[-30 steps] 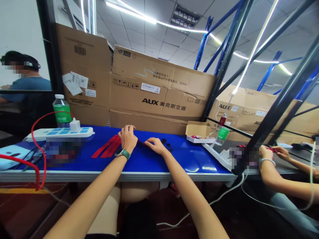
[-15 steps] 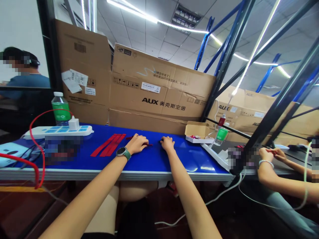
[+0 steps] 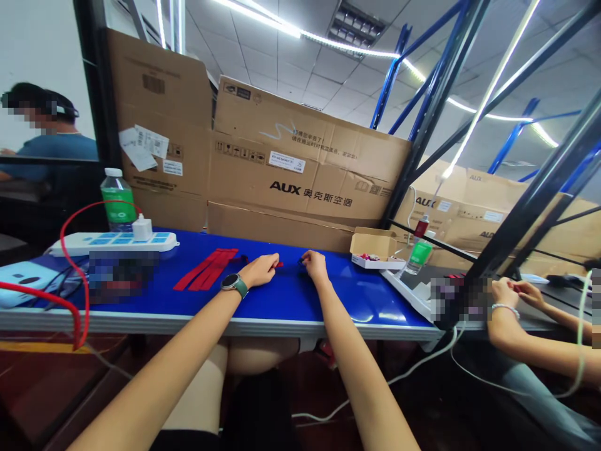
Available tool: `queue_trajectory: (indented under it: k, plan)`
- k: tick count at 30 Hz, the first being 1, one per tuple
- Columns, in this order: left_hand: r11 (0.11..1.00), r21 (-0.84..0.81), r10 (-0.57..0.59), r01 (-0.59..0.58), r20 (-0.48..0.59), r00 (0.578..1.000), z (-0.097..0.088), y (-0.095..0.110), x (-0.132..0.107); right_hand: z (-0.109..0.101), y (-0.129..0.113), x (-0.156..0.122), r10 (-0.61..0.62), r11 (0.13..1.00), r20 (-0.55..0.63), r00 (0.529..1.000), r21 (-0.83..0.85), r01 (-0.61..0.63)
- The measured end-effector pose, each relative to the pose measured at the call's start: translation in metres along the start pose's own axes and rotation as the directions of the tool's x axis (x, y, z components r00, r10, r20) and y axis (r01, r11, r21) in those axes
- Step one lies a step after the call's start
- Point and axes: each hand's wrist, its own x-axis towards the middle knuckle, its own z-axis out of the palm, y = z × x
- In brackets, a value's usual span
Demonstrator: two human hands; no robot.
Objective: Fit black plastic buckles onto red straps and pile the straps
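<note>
My left hand (image 3: pixel 261 270), with a watch on its wrist, is closed on a red ribbon strip (image 3: pixel 280 264). One end of the strip pokes out past the fingertips; the rest is mostly under the hand. A short gap to the right, my right hand (image 3: pixel 316 265) pinches a small dark item (image 3: pixel 302 261), too small to name. Left of my left hand, several red ribbon strips (image 3: pixel 201 275) lie side by side on the blue tabletop (image 3: pixel 282 307).
A white box (image 3: pixel 375 262) of small red pieces stands at the back right, by a black rack post (image 3: pixel 474 263). On the left are a power strip (image 3: pixel 75 243), a bottle (image 3: pixel 117 207) and a red cable (image 3: pixel 63 232). Another person's hands (image 3: pixel 509 293) work at far right.
The right hand has lifted slightly and turned, its fingers now pinching the dark item. The left hand keeps hold of the strip with little motion. The view has shifted slightly.
</note>
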Motion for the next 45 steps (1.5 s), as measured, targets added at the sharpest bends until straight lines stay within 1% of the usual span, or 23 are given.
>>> queue_trajectory:
  k: [3, 5, 8, 10, 11, 14, 16, 18, 21, 23, 25, 26, 27, 29, 30, 32, 34, 36, 38, 40, 42, 43, 45]
  plan:
    - [0.998, -0.051, 0.046, -0.046, -0.018, 0.999, 0.004, -0.005, 0.000, -0.003, 0.001, 0.001, -0.007, 1.000, -0.088, 0.996, 0.003, 0.007]
    - [0.996, -0.067, 0.062, -0.063, -0.019, 0.998, 0.004, -0.006, 0.000, -0.005, 0.001, -0.001, 0.044, 0.998, -0.104, 0.994, -0.034, -0.048]
    - [0.995, -0.077, 0.067, -0.066, 0.011, 0.998, 0.004, -0.005, 0.000, -0.009, 0.002, -0.007, 0.159, 0.972, -0.075, 0.984, -0.163, -0.170]
    - [0.994, -0.083, 0.074, -0.072, 0.021, 0.997, 0.003, -0.005, 0.000, -0.010, 0.003, -0.010, 0.192, 0.948, -0.037, 0.981, -0.252, -0.196]
    - [0.993, -0.087, 0.077, -0.075, 0.019, 0.997, 0.003, -0.005, 0.000, -0.011, 0.002, -0.011, 0.182, 0.944, -0.002, 0.983, -0.279, -0.176]
    - [0.992, -0.095, 0.082, -0.081, 0.009, 0.997, 0.004, -0.008, 0.000, -0.010, 0.000, -0.011, 0.114, 0.949, 0.153, 0.982, -0.310, -0.062]
    - [0.992, -0.095, 0.082, -0.081, 0.006, 0.997, 0.004, -0.009, 0.001, -0.010, -0.002, -0.011, 0.108, 0.942, 0.201, 0.974, -0.333, -0.036]
    - [0.993, -0.091, 0.081, -0.080, 0.010, 0.997, 0.004, -0.010, 0.001, -0.009, -0.003, -0.012, 0.129, 0.930, 0.165, 0.978, -0.363, -0.061]
    - [0.993, -0.078, 0.084, -0.083, 0.020, 0.996, 0.003, -0.009, 0.000, -0.010, -0.004, -0.014, 0.159, 0.908, 0.064, 0.985, -0.402, -0.120]
    - [0.994, -0.072, 0.080, -0.079, 0.023, 0.996, 0.003, -0.009, 0.000, -0.011, -0.004, -0.014, 0.179, 0.902, 0.018, 0.984, -0.403, -0.157]
    - [0.996, -0.070, 0.055, -0.053, 0.021, 0.998, 0.002, -0.008, -0.001, -0.011, -0.004, -0.012, 0.192, 0.920, -0.010, 0.981, -0.347, -0.183]
    - [0.997, -0.070, 0.034, -0.032, 0.016, 0.999, 0.001, -0.007, -0.001, -0.011, -0.004, -0.010, 0.189, 0.941, -0.021, 0.982, -0.282, -0.187]
    - [0.998, -0.069, 0.012, -0.011, 0.009, 1.000, 0.000, -0.007, -0.001, -0.011, -0.005, -0.008, 0.176, 0.966, -0.032, 0.984, -0.188, -0.179]
    - [0.998, -0.065, -0.016, 0.015, -0.008, 1.000, -0.002, -0.006, -0.001, -0.010, -0.007, -0.004, 0.121, 0.991, -0.057, 0.991, 0.071, -0.117]
    - [0.998, -0.061, -0.019, 0.018, -0.019, 1.000, -0.003, -0.005, 0.000, -0.010, -0.008, -0.003, 0.086, 0.975, -0.068, 0.994, 0.210, -0.070]
    - [0.999, -0.052, -0.015, 0.012, -0.048, 0.999, -0.006, -0.004, 0.001, -0.008, -0.012, -0.001, 0.027, 0.897, -0.078, 0.997, 0.442, 0.010]
    - [0.999, -0.047, -0.012, 0.008, -0.082, 0.997, -0.008, -0.002, 0.001, -0.006, -0.017, 0.000, -0.020, 0.817, -0.074, 0.997, 0.573, 0.059]
    - [0.999, -0.053, -0.006, 0.001, -0.100, 0.995, -0.009, -0.001, 0.001, -0.005, -0.020, -0.001, -0.043, 0.779, -0.084, 0.996, 0.620, 0.086]
    - [0.998, -0.064, 0.002, -0.007, -0.090, 0.996, -0.009, -0.001, 0.001, -0.007, -0.020, -0.002, -0.014, 0.799, -0.111, 0.994, 0.596, 0.078]
    - [0.997, -0.072, 0.001, -0.005, -0.063, 0.998, -0.007, -0.003, 0.001, -0.010, -0.017, -0.005, 0.066, 0.877, -0.148, 0.987, 0.480, 0.014]
    - [0.997, -0.075, -0.003, 0.000, -0.034, 0.999, -0.005, -0.004, 0.001, -0.013, -0.013, -0.009, 0.162, 0.956, -0.135, 0.978, 0.268, -0.121]
    - [0.997, -0.076, -0.003, 0.001, -0.020, 1.000, -0.004, -0.005, 0.000, -0.014, -0.012, -0.012, 0.218, 0.969, -0.109, 0.970, 0.141, -0.202]
    - [0.998, -0.070, -0.002, 0.002, -0.004, 1.000, -0.003, -0.006, 0.000, -0.017, -0.011, -0.016, 0.319, 0.942, -0.078, 0.945, -0.083, -0.325]
